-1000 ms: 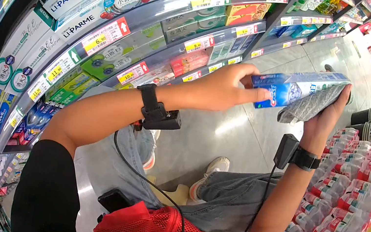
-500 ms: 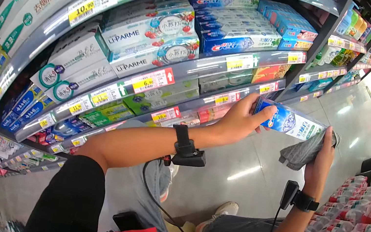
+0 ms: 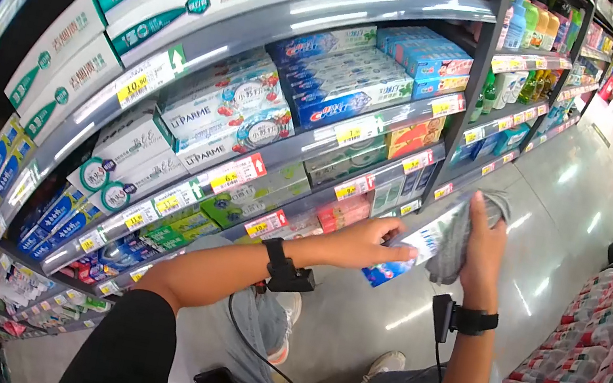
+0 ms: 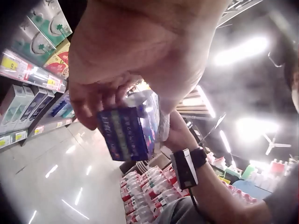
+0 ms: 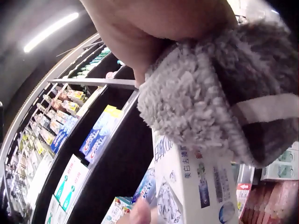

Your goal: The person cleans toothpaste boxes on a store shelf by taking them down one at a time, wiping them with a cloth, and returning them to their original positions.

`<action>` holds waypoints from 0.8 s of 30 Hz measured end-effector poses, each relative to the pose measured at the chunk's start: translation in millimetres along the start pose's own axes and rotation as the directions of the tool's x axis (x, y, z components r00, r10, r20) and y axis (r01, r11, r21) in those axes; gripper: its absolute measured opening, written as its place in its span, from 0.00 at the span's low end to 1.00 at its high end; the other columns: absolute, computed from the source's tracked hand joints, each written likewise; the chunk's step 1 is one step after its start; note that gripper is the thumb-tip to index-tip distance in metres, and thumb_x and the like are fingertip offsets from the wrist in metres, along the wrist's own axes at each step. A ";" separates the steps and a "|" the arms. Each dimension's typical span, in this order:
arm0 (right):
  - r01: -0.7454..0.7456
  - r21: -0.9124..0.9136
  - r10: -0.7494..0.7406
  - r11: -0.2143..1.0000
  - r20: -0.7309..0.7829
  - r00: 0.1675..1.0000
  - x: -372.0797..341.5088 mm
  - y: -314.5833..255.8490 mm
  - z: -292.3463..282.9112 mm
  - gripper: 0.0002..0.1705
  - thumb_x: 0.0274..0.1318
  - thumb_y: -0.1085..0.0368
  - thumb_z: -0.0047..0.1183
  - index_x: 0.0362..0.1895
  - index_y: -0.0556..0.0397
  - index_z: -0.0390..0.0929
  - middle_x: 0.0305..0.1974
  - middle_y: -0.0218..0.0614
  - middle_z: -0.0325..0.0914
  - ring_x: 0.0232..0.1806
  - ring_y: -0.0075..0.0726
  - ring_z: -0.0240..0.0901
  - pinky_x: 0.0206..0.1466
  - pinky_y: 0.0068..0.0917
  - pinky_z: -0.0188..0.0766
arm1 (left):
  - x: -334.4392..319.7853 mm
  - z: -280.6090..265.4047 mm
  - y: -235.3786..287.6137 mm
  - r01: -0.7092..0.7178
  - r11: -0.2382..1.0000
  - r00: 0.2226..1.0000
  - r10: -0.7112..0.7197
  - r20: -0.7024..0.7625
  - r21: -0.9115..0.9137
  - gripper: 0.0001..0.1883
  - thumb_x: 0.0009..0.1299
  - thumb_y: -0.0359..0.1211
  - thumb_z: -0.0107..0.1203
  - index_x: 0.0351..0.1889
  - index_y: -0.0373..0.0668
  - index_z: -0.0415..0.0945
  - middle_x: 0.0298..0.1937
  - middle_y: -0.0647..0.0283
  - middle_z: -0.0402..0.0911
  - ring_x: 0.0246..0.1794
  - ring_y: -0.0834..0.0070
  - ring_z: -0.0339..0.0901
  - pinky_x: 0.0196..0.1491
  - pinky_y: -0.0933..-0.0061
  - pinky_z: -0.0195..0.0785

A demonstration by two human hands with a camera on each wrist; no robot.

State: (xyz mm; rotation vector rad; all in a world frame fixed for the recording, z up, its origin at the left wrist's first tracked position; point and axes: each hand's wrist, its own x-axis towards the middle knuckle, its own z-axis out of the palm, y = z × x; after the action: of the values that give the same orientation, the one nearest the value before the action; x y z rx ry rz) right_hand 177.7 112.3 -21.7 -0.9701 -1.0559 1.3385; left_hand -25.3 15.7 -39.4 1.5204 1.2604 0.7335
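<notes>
Head view: the left hand point(image 3: 371, 245) pinches one end of a toothpaste box point(image 3: 428, 239), its thumb along the near side; the right hand point(image 3: 485, 243) grips a grey cloth point(image 3: 452, 250) against the other end. The box is held in the air above the floor point(image 3: 414, 325), apart from the stocked shelf point(image 3: 315, 142). Left wrist view: the left hand's fingers curl about the box, whose dark blue end faces the camera; the right hand lies beyond, partly hidden. Right wrist view: the fleecy cloth is folded over part of the box, the white printed faces emerging below it. The step in hand appears to be wiping the box. The next move seems to call for a steady left grasp while the cloth is drawn along the box, then a turn to present any unwiped face.
</notes>
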 end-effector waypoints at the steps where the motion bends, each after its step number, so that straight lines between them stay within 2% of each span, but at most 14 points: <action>1: -0.005 -0.006 0.005 1.000 0.033 0.999 -4.8 -1.3 6.1 0.24 0.65 0.54 0.62 0.54 0.61 0.76 0.46 0.36 0.81 0.45 0.27 0.78 0.50 0.26 0.74 | 2.8 -0.1 3.3 -0.023 1.000 0.998 0.024 -0.051 0.022 0.28 0.72 0.49 0.62 0.57 0.35 0.74 0.46 0.60 0.80 0.45 0.79 0.76 0.48 0.74 0.71; 4: -0.031 0.103 0.020 0.994 0.110 0.994 1.7 -4.7 4.6 0.23 0.67 0.54 0.60 0.54 0.60 0.76 0.47 0.37 0.81 0.46 0.27 0.77 0.51 0.27 0.74 | -1.5 -9.3 34.3 -0.076 0.977 0.983 0.106 -0.148 0.199 0.28 0.71 0.49 0.63 0.57 0.35 0.76 0.47 0.53 0.80 0.44 0.70 0.79 0.49 0.69 0.73; 6: 0.016 0.125 -0.028 0.992 0.097 0.995 6.9 -12.4 0.8 0.25 0.70 0.49 0.55 0.54 0.59 0.76 0.48 0.37 0.81 0.48 0.29 0.77 0.52 0.30 0.74 | 4.2 -15.0 41.4 -0.128 0.899 0.905 0.279 -0.323 0.418 0.27 0.71 0.49 0.62 0.55 0.35 0.75 0.45 0.53 0.83 0.44 0.65 0.81 0.49 0.65 0.72; 7: -0.083 0.347 0.052 0.934 0.096 0.994 12.1 -17.3 1.4 0.28 0.71 0.44 0.51 0.54 0.58 0.76 0.48 0.36 0.81 0.46 0.31 0.78 0.51 0.31 0.75 | 2.3 -19.8 57.5 -0.125 0.843 0.869 0.347 -0.353 0.523 0.27 0.72 0.47 0.60 0.59 0.34 0.74 0.48 0.47 0.82 0.51 0.54 0.79 0.55 0.60 0.70; 8: -0.180 0.548 0.133 0.817 0.125 0.983 17.3 -18.7 1.7 0.32 0.71 0.38 0.48 0.54 0.56 0.76 0.47 0.35 0.81 0.45 0.33 0.78 0.50 0.32 0.76 | 2.9 -26.4 70.7 -0.130 0.837 0.869 0.354 -0.345 0.531 0.27 0.72 0.47 0.60 0.59 0.34 0.74 0.48 0.47 0.82 0.51 0.54 0.79 0.55 0.60 0.70; 9: -0.240 0.637 0.143 0.732 0.201 0.969 26.5 -13.0 -2.8 0.39 0.69 0.30 0.41 0.56 0.55 0.75 0.46 0.34 0.81 0.43 0.35 0.78 0.48 0.33 0.77 | 4.3 -35.5 83.3 -0.123 0.749 0.830 0.438 -0.347 0.651 0.27 0.73 0.46 0.59 0.61 0.36 0.74 0.50 0.47 0.81 0.52 0.54 0.79 0.55 0.59 0.71; 10: -0.245 0.644 0.143 0.725 0.207 0.968 28.2 -16.3 -5.8 0.39 0.69 0.30 0.41 0.56 0.55 0.75 0.46 0.34 0.81 0.43 0.35 0.78 0.48 0.33 0.77 | 4.8 -44.1 96.1 -0.100 0.646 0.788 0.515 -0.336 0.757 0.27 0.74 0.46 0.58 0.63 0.37 0.73 0.52 0.47 0.81 0.53 0.54 0.78 0.56 0.59 0.71; 12: -0.297 0.805 0.064 0.514 0.309 0.949 25.5 -21.8 -11.4 0.43 0.67 0.26 0.39 0.57 0.54 0.74 0.45 0.35 0.81 0.41 0.35 0.78 0.47 0.33 0.77 | 5.6 -58.1 124.9 0.041 0.471 0.748 0.571 -0.339 0.881 0.26 0.75 0.43 0.54 0.66 0.38 0.70 0.52 0.45 0.80 0.52 0.48 0.77 0.56 0.54 0.70; 13: -0.298 0.822 0.041 0.485 0.319 0.947 24.8 -25.4 -12.7 0.44 0.67 0.26 0.38 0.58 0.55 0.74 0.45 0.38 0.81 0.40 0.35 0.77 0.45 0.34 0.78 | 9.3 -72.4 128.3 0.060 0.350 0.719 0.634 -0.284 0.935 0.26 0.76 0.42 0.51 0.67 0.38 0.68 0.51 0.45 0.80 0.50 0.49 0.77 0.54 0.53 0.71; 17: -0.251 0.866 -0.023 0.432 0.289 0.957 16.6 -45.9 -20.4 0.43 0.68 0.28 0.37 0.57 0.56 0.74 0.44 0.41 0.81 0.37 0.36 0.77 0.43 0.33 0.78 | 21.6 -121.1 144.5 0.184 0.165 0.757 0.605 -0.247 0.969 0.24 0.77 0.42 0.50 0.66 0.37 0.69 0.49 0.44 0.80 0.52 0.48 0.77 0.54 0.52 0.71; 19: -0.211 0.881 -0.093 0.424 0.275 0.957 16.1 -48.4 -25.4 0.38 0.69 0.31 0.38 0.56 0.54 0.75 0.43 0.40 0.81 0.36 0.35 0.75 0.39 0.30 0.76 | 28.1 -139.9 142.8 0.430 0.044 0.761 0.521 -0.388 0.902 0.24 0.75 0.41 0.51 0.65 0.37 0.69 0.47 0.44 0.81 0.49 0.47 0.78 0.49 0.44 0.71; 20: -0.205 0.889 -0.094 0.410 0.265 0.960 15.7 -50.0 -27.2 0.38 0.69 0.31 0.38 0.56 0.54 0.75 0.43 0.40 0.81 0.36 0.35 0.75 0.39 0.30 0.76 | 34.4 -149.7 139.2 0.422 0.029 0.768 0.519 -0.375 0.906 0.24 0.75 0.41 0.51 0.65 0.37 0.69 0.47 0.44 0.81 0.49 0.47 0.78 0.49 0.44 0.71; 22: -0.196 0.879 -0.111 0.434 0.269 0.957 14.9 -51.9 -29.7 0.38 0.69 0.31 0.38 0.56 0.54 0.75 0.43 0.40 0.81 0.34 0.35 0.74 0.36 0.30 0.75 | 47.6 -172.1 127.2 0.581 0.073 0.686 0.491 -0.536 0.811 0.24 0.78 0.42 0.46 0.67 0.38 0.67 0.53 0.40 0.79 0.56 0.42 0.75 0.57 0.43 0.68; 24: -0.214 0.891 -0.119 0.400 0.282 0.952 16.2 -51.3 -32.2 0.40 0.70 0.31 0.35 0.57 0.56 0.75 0.41 0.43 0.82 0.32 0.36 0.76 0.35 0.31 0.77 | 58.9 -192.5 126.7 0.614 0.091 0.693 0.413 -0.591 0.784 0.25 0.78 0.41 0.44 0.69 0.38 0.64 0.61 0.39 0.74 0.64 0.41 0.70 0.64 0.41 0.62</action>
State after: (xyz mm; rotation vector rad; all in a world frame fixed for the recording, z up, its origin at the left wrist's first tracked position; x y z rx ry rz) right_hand 221.5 129.1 19.9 0.0913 -0.3031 1.8319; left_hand -136.3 134.4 134.2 2.2057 2.9850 0.1715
